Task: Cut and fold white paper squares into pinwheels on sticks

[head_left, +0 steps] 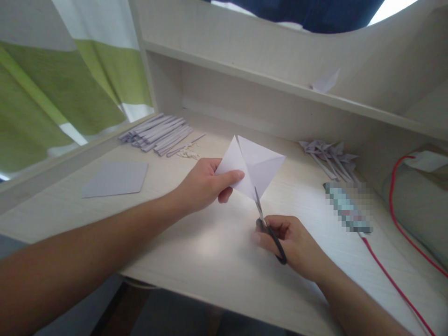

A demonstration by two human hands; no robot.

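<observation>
My left hand (pixel 213 182) pinches a white paper square (pixel 264 163) by its left part, thumb on top, above the middle of the desk. A slit runs into the paper from its far corner, and creases cross its surface. In my right hand (pixel 290 238) is a pair of scissors (pixel 273 238) with black handles, fingers through the loops. Their blades point away from me and meet the paper's near corner. Whether the blades are fully closed is hard to make out.
A flat stack of paper squares (pixel 117 179) lies at the left. Behind it are rolled paper sticks (pixel 157 133) and thin pale strings (pixel 189 151). Paper pinwheels (pixel 331 156) lie at the back right, near a blurred phone (pixel 346 207) with a red cable (pixel 395 289). Folded paper (pixel 326 83) sits on the shelf.
</observation>
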